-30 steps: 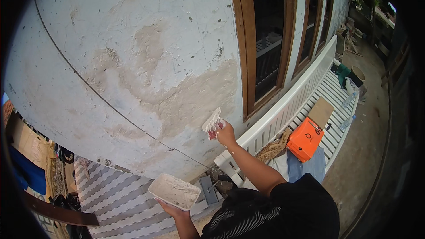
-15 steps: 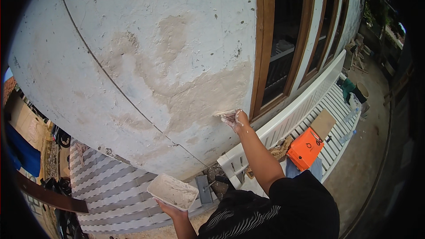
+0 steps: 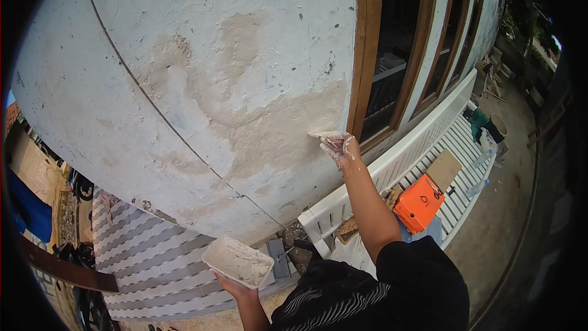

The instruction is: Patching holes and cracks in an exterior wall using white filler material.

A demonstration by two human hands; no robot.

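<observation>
My left hand (image 3: 234, 285) grips a white rectangular tub (image 3: 237, 262) of pale putty at the lower centre. My right hand (image 3: 343, 149) is raised to the wall, smeared with putty and closed on a putty knife (image 3: 326, 135); the blade is coated and rests at or very near a beige plastered patch (image 3: 275, 147) left of the wooden window frame. The cracked pale wall (image 3: 153, 24) carries several beige patches and a long dark line running diagonally.
A white slatted bench (image 3: 453, 126) runs below the windows, holding an orange case (image 3: 413, 209), a cardboard piece (image 3: 443, 169), bottles and cloths. A concrete path (image 3: 486, 239) borders it. Striped flooring (image 3: 149, 264) and a grey tool (image 3: 278, 256) lie below the wall.
My right hand has risen and moved right along the patch with the putty knife, its blade turning flatter. My left hand and tub stay low, shifting slightly left. The view has shifted a little.
</observation>
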